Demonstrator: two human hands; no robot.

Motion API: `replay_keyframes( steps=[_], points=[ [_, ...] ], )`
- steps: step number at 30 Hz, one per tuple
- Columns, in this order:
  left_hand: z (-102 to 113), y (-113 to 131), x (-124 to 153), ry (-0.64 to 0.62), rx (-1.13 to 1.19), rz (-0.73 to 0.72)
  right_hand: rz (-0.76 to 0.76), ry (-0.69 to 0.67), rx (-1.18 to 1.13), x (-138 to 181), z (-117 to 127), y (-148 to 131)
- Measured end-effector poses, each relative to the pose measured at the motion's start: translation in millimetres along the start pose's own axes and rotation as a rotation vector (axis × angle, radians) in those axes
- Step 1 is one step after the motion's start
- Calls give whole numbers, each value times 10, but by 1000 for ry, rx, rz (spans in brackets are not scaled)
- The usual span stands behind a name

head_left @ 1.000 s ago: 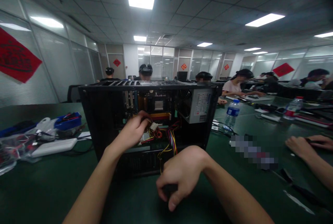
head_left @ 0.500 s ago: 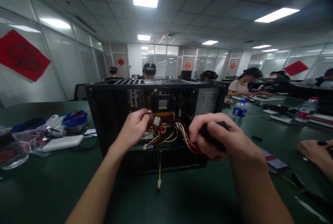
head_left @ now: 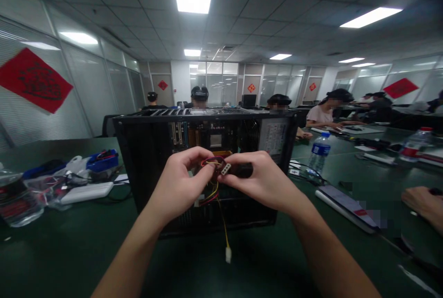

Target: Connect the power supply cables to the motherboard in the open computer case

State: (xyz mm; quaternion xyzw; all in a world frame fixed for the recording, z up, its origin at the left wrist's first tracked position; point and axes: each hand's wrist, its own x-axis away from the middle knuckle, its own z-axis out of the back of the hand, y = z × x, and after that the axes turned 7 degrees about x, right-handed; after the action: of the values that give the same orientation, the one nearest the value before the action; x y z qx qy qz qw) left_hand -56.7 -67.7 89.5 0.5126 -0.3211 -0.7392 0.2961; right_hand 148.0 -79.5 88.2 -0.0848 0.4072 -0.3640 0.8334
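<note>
An open black computer case (head_left: 145, 169) stands on its long side before me, its inner parts facing my hands. My left hand (head_left: 183, 178) is closed, thumb and fingers pinching a bundle of red, yellow and black power cables (head_left: 214, 164). Close beside it, my right hand (head_left: 261, 175) pinches a white four-hole power connector (head_left: 226, 169) at the end of these cables. From the bundle a yellow wire hangs down to a small white plug (head_left: 228, 255) in front of the case. The power supply (head_left: 273, 136) with its label sits at the case's upper right. My hands hide the middle of the case.
On the left lie a blue tray (head_left: 102, 160), a white power bank (head_left: 86, 193) and a large plastic bottle (head_left: 17, 201). To the right are a phone (head_left: 346, 205), a blue-capped water bottle (head_left: 320, 148) and another person's hand (head_left: 424, 203). Several people sit farther back.
My right hand has let go of the thick cable bundle and moved left to the white connector. My left hand has shifted slightly right with the cables, and the hanging plug has swung right.
</note>
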Motion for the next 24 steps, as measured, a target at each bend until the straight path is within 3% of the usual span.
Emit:
replay_keyframes(
  steps=[4,9,15,21,24],
  points=[
    [69,39,7,8,41,24,-22,47,0,14,69,43],
    [121,99,-3,-74,125,105,-53,106,35,65,216,60],
    [160,16,-76,-31,90,118,-95,107,8,51,206,52],
    [266,-31,-63,-254,-38,63,-105,150,-14,30,176,50],
    [297,-17,-46,-300,-158,9,-130,188,-34,20,146,81]
  ],
)
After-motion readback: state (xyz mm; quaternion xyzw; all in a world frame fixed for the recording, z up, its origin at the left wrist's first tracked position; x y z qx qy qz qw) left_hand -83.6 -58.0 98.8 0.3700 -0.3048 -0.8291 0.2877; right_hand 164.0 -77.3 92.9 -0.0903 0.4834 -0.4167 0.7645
